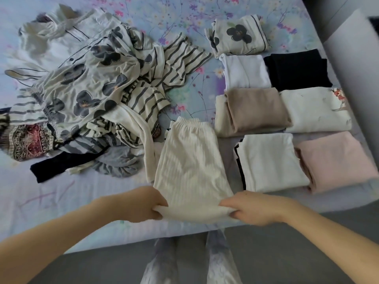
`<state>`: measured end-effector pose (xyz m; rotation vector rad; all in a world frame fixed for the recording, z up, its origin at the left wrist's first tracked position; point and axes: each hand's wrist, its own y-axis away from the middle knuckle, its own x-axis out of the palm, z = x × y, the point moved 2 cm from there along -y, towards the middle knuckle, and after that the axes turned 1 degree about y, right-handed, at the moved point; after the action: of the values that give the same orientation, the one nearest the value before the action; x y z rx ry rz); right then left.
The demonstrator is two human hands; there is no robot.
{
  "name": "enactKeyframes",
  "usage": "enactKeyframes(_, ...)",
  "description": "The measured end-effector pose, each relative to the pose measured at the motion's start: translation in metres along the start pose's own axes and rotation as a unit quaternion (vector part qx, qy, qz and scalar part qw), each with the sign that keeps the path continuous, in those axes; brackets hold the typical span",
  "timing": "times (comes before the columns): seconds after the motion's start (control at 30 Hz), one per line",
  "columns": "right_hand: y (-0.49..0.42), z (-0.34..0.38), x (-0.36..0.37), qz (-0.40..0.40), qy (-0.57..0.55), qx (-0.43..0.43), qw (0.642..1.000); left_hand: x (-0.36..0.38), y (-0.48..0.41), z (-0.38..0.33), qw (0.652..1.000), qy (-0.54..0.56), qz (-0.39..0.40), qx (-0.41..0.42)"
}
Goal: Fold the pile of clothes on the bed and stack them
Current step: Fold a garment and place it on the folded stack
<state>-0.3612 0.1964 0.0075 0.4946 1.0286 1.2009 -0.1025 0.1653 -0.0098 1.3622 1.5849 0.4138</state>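
Observation:
Cream ribbed trousers (189, 160) lie lengthwise on the bed (61, 193), waistband away from me. My left hand (146, 203) grips the near left corner of the trousers. My right hand (249, 208) grips the near right corner. An unfolded pile of clothes (90, 87) with flowered, striped and dark pieces covers the left half of the bed. Folded pieces lie in rows on the right: a flowered one (238, 36), a white one (245, 71), a black one (297, 68), a tan one (252, 110), a cream one (315, 110), a white one (272, 160) and a pink one (336, 160).
The bed's near edge (123, 240) runs just below my hands, with grey floor (276, 253) beyond it. My legs (190, 261) in patterned trousers stand against the bed. A grey headboard or wall panel (352, 54) rises at the right.

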Motion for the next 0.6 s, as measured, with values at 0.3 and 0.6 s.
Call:
enactKeyframes(0.3, -0.103, -0.083, 0.02, -0.244, -0.323, 0.052, 0.913, 0.03, -0.086, 0.075, 0.846, 0.486, -0.179, -0.127)
enactKeyframes(0.6, -0.153, -0.096, 0.042, -0.561, -0.085, 0.173, 0.805, 0.05, -0.122, 0.072, 0.787, 0.257, -0.523, -0.202)
